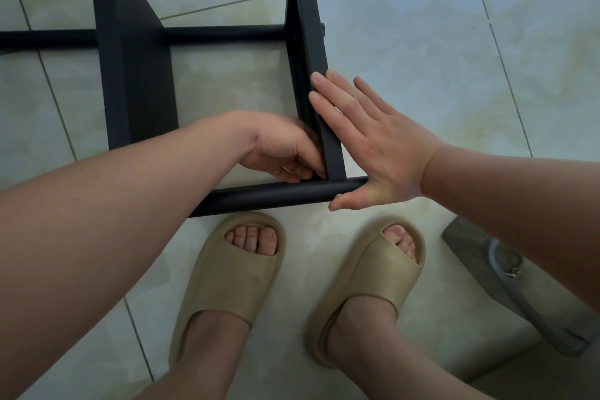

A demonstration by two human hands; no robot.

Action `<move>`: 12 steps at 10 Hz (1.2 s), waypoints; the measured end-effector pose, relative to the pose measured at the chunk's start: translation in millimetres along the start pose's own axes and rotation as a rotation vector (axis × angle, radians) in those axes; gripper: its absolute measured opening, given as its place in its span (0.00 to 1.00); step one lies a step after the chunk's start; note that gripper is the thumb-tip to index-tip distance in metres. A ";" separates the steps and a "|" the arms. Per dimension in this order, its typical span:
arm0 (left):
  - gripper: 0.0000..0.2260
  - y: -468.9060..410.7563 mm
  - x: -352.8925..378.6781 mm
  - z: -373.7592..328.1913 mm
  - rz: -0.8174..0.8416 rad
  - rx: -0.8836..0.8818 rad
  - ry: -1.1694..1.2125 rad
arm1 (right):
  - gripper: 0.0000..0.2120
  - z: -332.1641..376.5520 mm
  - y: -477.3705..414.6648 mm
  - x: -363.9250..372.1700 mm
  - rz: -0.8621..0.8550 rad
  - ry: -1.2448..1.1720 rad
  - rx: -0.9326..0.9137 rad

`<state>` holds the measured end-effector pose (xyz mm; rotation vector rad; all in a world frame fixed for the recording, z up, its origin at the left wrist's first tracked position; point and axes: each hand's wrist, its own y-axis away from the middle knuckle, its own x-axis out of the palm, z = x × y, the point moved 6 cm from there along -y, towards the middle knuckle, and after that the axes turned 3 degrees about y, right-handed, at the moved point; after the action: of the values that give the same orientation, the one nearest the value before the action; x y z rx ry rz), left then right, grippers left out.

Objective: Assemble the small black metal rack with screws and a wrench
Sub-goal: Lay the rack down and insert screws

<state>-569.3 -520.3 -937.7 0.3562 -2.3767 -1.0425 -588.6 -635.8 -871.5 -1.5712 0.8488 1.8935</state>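
If my flat right hand (373,140) lets the side bar (313,52) shift, my left hand (279,146), curled on something I cannot identify, may misalign it.

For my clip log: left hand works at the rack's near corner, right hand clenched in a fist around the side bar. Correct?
Not a fist: the head view shows the right hand open, fingers straight, pressed flat against the side bar. The part about the left hand stands.

Seen from above: bare forearms, left hand (282,146) and right hand (373,143) with short plain nails. Feet wear chunky beige foam slides (227,276), toes showing through open fronts.
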 end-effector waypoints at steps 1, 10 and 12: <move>0.12 3.0 -0.8 -1.3 0.028 0.001 0.011 | 0.60 -0.1 -0.4 0.4 0.006 0.001 0.001; 0.07 3.7 -4.0 -0.1 -0.004 0.029 -0.018 | 0.60 0.5 -2.3 -0.9 0.032 0.004 0.009; 0.06 5.7 -3.8 0.3 -0.007 0.001 -0.020 | 0.60 0.5 -2.4 -0.6 0.032 0.000 0.012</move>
<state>-566.5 -514.7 -935.0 0.3567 -2.3954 -1.0522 -587.0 -633.9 -871.2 -1.5592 0.8889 1.9077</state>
